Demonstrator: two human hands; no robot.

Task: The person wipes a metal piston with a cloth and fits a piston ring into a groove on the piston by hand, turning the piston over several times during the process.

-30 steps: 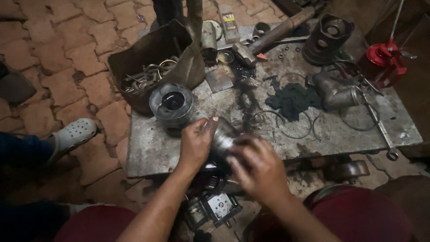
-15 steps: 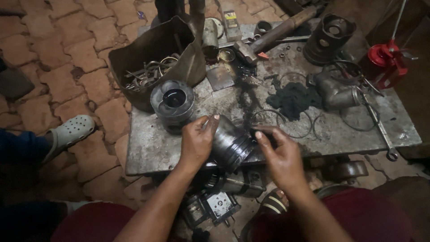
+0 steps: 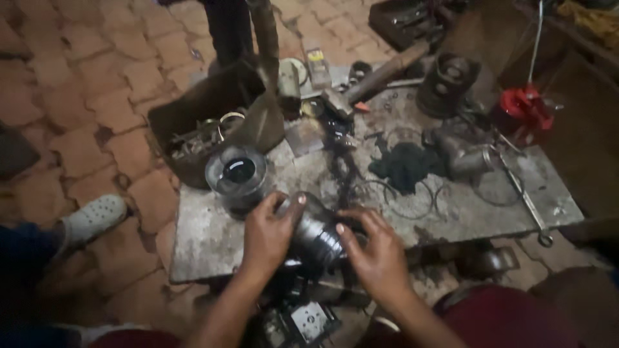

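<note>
A dark metal piston-like cylinder [image 3: 317, 233] lies on its side at the near edge of a dirty metal table [image 3: 206, 245]. My left hand [image 3: 271, 232] grips its left end, fingers over the top. My right hand [image 3: 377, 251] holds its right end, fingers curled onto the open side. A second upright metal cylinder [image 3: 238, 175] stands just behind my left hand. Several thin piston rings [image 3: 412, 196] lie flat on the table to the right of my hands.
An open box of metal rings and parts [image 3: 206, 129] sits at the table's far left. A hammer [image 3: 374, 80], another cylinder [image 3: 448, 80], a grey pipe-shaped part [image 3: 461, 154], a dark rag [image 3: 403, 164], a wrench [image 3: 525, 200] and a red can [image 3: 525, 109] lie further back. A shoe [image 3: 90, 216] rests on the brick floor.
My right hand has come back onto the right end of the cylinder after drawing away a little. The view has shifted slightly; the cylinder stays at the table's near edge.
</note>
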